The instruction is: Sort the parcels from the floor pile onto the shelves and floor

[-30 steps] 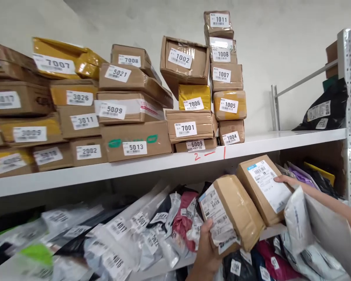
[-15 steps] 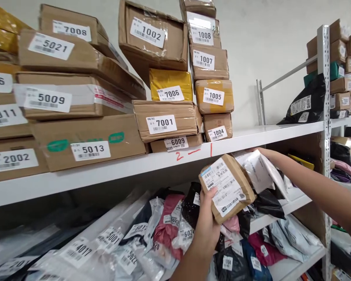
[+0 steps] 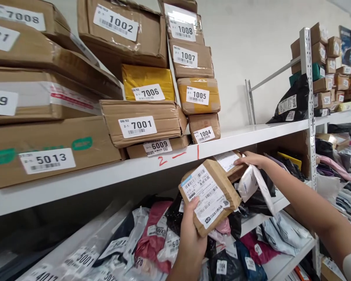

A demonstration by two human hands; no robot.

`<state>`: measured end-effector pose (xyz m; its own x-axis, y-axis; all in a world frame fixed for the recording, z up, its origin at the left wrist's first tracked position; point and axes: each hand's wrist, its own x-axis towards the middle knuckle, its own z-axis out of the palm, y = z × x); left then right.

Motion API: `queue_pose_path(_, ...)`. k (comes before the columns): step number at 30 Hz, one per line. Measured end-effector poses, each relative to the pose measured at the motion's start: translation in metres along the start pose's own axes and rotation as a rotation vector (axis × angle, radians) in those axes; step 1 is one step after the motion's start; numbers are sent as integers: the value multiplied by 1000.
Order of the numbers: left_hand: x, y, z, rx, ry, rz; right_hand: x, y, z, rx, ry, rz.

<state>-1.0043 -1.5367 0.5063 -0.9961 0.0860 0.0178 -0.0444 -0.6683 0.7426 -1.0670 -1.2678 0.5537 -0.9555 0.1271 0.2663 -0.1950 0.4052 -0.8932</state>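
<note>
My left hand (image 3: 191,230) is closed round a brown cardboard parcel (image 3: 233,195), its thumb lying on the large white shipping label. The parcel is tilted, label side toward me, just below the upper shelf. Behind it, my right hand (image 3: 250,159) grips a second, smaller brown box (image 3: 235,173), which also bears a white label. A folded white paper or packet (image 3: 248,184) hangs beneath the right fingers. Whether those fingers pinch it too is hard to see. The parcel in front partly hides the smaller box.
Numbered cardboard boxes (image 3: 142,125) are stacked on the white upper shelf (image 3: 222,142), with a black bag (image 3: 295,99) farther right. Below lie bagged parcels, one of them red (image 3: 152,234). A perforated metal post (image 3: 308,109) stands at the right, with more loaded shelving beyond.
The view has shifted right and closer to the shelf. My right hand has drawn back from the shelf's underside, and the smaller box with its label shows more. My left hand still holds its parcel.
</note>
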Motion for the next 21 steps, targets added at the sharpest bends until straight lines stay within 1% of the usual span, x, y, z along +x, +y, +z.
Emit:
queue_pose_path(2, 2, 3, -1, -9, 5, 22, -4, -2, -3, 42, -102, -50)
queue_pose_path(3, 4, 4, -1, -12, 14, 37, -5, -4, -4, 24, -140, -97)
queue_pose_path(5, 7, 6, 1, -9, 32, 58, -4, -8, -5, -68, -186, -154)
queue_pose_path(7, 8, 6, 4, 5, 39, 76, 0, -12, -5, -188, -195, -146)
queue_pose_path(8, 9, 6, 5, 17, 36, 82, 2, -14, -4, -248, -183, -131)
queue_pose_path(10, 12, 3, 8, 54, 27, 92, 6, -18, -1, -351, -116, -128)
queue_pose_path(13, 21, -5, 8, 111, 1, 110, 9, -24, 9, -458, 50, -210)
queue_pose_path(14, 25, -7, 8, 126, -18, 121, 9, -26, 14, -505, 93, -203)
queue_pose_path(16, 33, -11, 7, 150, -51, 140, 8, -30, 23, -611, 128, -115)
queue_pose_path(18, 37, -12, 7, 173, -54, 137, 5, -31, 29, -690, 120, -16)
queue_pose_path(21, 35, -6, 11, 204, -35, 102, -1, -30, 28, -707, 129, 19)
